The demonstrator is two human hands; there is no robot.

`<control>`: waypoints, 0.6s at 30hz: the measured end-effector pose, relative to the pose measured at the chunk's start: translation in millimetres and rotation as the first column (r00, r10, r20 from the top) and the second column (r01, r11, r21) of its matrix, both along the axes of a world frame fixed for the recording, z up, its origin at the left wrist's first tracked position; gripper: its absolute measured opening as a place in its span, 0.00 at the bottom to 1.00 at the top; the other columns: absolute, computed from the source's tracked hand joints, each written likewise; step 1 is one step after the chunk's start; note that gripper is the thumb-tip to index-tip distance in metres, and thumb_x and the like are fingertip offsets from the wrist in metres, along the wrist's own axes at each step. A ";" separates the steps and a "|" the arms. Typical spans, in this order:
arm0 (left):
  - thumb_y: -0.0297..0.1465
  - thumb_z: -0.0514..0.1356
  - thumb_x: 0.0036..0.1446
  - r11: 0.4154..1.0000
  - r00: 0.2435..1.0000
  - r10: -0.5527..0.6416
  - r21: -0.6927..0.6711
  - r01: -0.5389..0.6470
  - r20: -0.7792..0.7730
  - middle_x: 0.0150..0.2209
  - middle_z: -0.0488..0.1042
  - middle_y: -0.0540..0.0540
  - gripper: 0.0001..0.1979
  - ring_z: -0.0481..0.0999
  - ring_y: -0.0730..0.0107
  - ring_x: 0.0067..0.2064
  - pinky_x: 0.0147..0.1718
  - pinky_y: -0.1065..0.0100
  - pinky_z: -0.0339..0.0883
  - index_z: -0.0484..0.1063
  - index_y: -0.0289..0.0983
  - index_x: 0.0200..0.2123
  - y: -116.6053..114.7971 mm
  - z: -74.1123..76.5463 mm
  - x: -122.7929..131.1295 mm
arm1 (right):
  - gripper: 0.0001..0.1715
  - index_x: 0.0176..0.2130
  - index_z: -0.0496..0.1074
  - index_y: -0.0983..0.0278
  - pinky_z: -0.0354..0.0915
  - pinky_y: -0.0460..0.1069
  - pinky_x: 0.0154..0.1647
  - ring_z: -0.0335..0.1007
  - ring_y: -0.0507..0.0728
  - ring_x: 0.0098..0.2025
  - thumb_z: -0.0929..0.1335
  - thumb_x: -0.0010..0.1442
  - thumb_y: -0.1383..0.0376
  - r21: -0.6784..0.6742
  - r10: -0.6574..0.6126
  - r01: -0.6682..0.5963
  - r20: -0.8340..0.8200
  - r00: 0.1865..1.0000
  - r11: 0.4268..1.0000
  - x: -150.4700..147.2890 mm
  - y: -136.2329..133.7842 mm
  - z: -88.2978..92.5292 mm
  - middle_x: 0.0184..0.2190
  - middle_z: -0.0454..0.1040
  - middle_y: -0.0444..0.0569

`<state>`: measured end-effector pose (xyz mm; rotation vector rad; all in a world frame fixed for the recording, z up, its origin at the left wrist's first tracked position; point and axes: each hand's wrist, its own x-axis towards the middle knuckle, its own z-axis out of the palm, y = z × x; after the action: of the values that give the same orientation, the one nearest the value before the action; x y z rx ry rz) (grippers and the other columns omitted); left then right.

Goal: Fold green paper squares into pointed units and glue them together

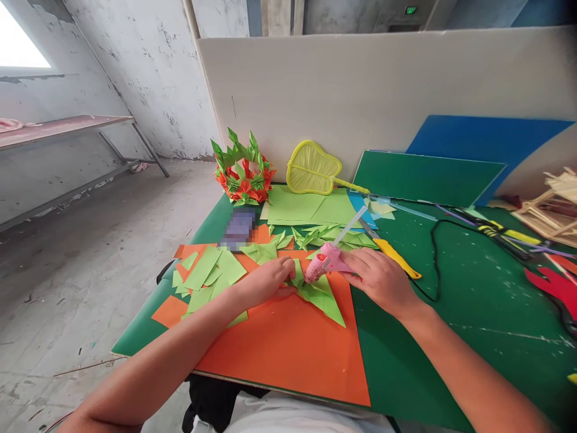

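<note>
My right hand (376, 278) is wrapped round the handle of a pink hot glue gun (325, 261), whose clear glue stick (350, 226) juts up from the back. The nozzle points down at a folded light-green paper piece (322, 296) and seems to touch it. My left hand (269, 281) pinches the left side of that paper with bent fingers, against a large orange sheet (288, 355). Loose green paper pieces (210, 270) lie left of my left hand. Behind the glue gun is a row of folded green paper points (318, 236).
At the back left stands a green and orange folded-paper crown (246, 171). A yellow fly swatter (314, 168) leans on the board behind green sheets (311, 204). Right of the glue gun are a yellow utility knife (396, 258), a black cable (433, 252) and a wooden stick model (552, 204).
</note>
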<state>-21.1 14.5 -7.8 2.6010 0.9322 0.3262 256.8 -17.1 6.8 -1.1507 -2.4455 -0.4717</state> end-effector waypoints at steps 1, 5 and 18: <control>0.31 0.59 0.56 1.000 1.000 0.000 0.001 0.000 -0.002 0.37 0.68 0.46 0.08 0.68 0.67 0.34 0.32 0.69 0.61 0.63 0.36 0.37 0.2 0.1 -0.3 | 0.16 0.51 0.68 0.65 0.62 0.52 0.36 0.68 0.60 0.39 0.61 0.67 0.63 0.006 0.019 -0.019 -0.001 1.000 1.000 0.4 -0.5 1.3 0.36 0.75 0.52; 0.31 0.59 0.56 1.000 1.000 -0.002 -0.010 0.002 0.000 0.37 0.68 0.45 0.08 0.69 0.66 0.35 0.32 0.69 0.61 0.63 0.36 0.37 -0.4 2.0 0.3 | 0.16 0.52 0.68 0.66 0.61 0.51 0.35 0.67 0.58 0.36 0.62 0.66 0.64 0.049 0.075 -0.074 -0.005 0.997 0.996 -0.6 -2.6 2.7 0.35 0.74 0.51; 0.33 0.58 0.58 1.000 1.000 -0.009 0.013 0.009 0.006 0.37 0.68 0.45 0.08 0.69 0.66 0.35 0.32 0.69 0.60 0.63 0.36 0.38 0.0 -0.2 1.5 | 0.19 0.51 0.68 0.67 0.61 0.51 0.36 0.69 0.60 0.39 0.63 0.65 0.59 -0.016 -0.119 0.120 0.038 0.992 0.993 -5.0 -2.1 -3.2 0.37 0.74 0.52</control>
<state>-19.6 14.4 -8.0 2.6144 0.9186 0.3384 251.8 -19.2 3.6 -1.3121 -2.4258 -0.5116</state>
